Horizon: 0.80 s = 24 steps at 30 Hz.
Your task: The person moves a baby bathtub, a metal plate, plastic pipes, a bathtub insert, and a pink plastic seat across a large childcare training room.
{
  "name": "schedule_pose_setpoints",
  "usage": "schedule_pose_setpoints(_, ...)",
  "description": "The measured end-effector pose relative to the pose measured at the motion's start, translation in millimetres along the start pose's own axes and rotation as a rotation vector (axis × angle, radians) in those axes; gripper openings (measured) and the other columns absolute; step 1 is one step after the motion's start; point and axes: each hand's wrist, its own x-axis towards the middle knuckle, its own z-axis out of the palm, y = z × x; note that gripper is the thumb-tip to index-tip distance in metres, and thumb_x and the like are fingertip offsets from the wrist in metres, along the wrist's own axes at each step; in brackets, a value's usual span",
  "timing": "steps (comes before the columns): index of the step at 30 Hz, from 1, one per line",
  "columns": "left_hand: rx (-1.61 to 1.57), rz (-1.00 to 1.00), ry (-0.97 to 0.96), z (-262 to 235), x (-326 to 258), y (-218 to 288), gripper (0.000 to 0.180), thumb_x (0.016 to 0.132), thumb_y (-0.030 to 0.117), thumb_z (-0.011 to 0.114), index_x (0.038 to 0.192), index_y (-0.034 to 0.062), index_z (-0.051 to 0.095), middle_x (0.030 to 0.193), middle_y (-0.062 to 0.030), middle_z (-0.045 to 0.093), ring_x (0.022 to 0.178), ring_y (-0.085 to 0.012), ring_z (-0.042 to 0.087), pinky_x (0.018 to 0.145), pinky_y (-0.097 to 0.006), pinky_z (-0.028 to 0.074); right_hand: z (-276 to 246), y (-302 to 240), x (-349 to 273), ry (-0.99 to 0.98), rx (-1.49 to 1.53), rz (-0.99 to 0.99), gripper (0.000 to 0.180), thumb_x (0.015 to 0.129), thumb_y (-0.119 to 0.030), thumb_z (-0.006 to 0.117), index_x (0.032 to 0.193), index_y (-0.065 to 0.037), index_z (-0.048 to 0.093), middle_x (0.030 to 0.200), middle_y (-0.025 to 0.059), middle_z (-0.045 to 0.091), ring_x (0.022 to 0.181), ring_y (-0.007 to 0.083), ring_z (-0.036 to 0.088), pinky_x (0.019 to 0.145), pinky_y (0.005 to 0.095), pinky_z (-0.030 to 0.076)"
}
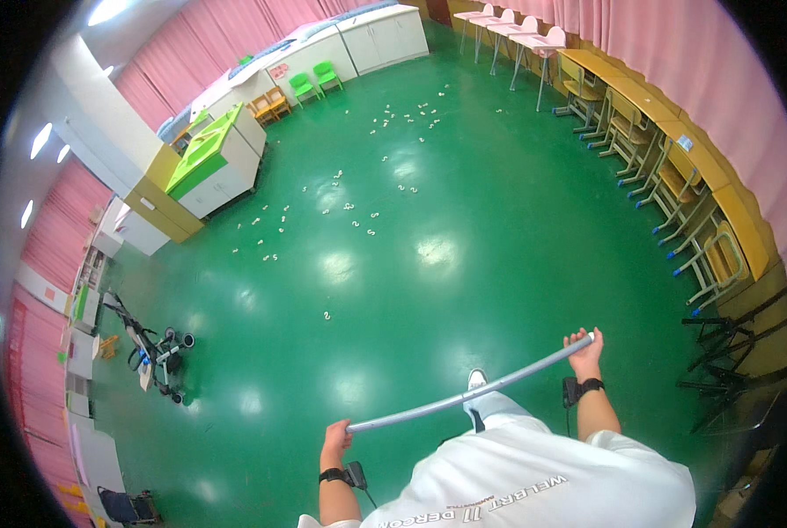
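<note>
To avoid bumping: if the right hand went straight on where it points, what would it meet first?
From the right hand, the way looks free above the green floor, perhaps until the pink high chairs; depth is unclear.

We've got loads of room beyond the grey pole [468, 399] spanning our left hand [335, 436] and right hand [585, 352]: wide green floor [525, 282] ahead, small white pieces [349, 206] scattered further off. Stroller [150, 352] blocks out left, desks [649, 107] and chairs [724, 256] wall off our right.

The pole [481, 392] is grey, the floor [499, 290] green, the curtains [684, 70] pink.
</note>
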Motion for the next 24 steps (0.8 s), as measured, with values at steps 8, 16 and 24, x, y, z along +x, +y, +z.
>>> schedule_pose_setpoints(8, -0.231, 0.055, 0.192, 0.7, 87.0, 158.5, 0.023, 0.084, 0.024, 0.052, 0.067, 0.0114, 0.045, 0.049, 0.0013, 0.036, 0.037, -0.0089, 0.030, 0.034, -0.025, 0.022, 231.8, 62.9, 118.8, 0.008, -0.056, 0.120, 0.036, 0.081, -0.041, 0.046, 0.070, -0.007, 0.050, 0.056, 0.0037, 0.045, 0.059, 0.0193, 0.047, 0.077, 0.0435, 0.044)
schedule_pose_setpoints(16, -0.195, -0.009, 0.255, 11.6, 252.0, 321.5, 0.023, 0.080, 0.023, 0.051, 0.064, 0.0075, 0.047, 0.047, -0.0014, 0.039, 0.036, -0.0123, 0.036, 0.033, -0.028, 0.025, 405.9, 138.8, 272.6, -0.015, -0.026, 0.181, 0.029, 0.076, -0.036, 0.047, 0.062, -0.011, 0.043, 0.046, 0.0006, 0.035, 0.041, 0.0160, 0.034, 0.059, 0.0350, 0.040)
schedule_pose_setpoints(24, -0.052, 0.071, 0.168, 41.9, 426.0, 605.7, 0.029, 0.080, 0.024, 0.051, 0.059, 0.0045, 0.047, 0.046, -0.0036, 0.040, 0.034, -0.0151, 0.036, 0.032, -0.030, 0.026, 592.9, 160.3, 372.7, -0.148, 0.063, 0.052, 0.032, 0.076, -0.035, 0.047, 0.054, -0.014, 0.037, 0.043, -0.0019, 0.030, 0.038, 0.0130, 0.029, 0.052, 0.0280, 0.033)
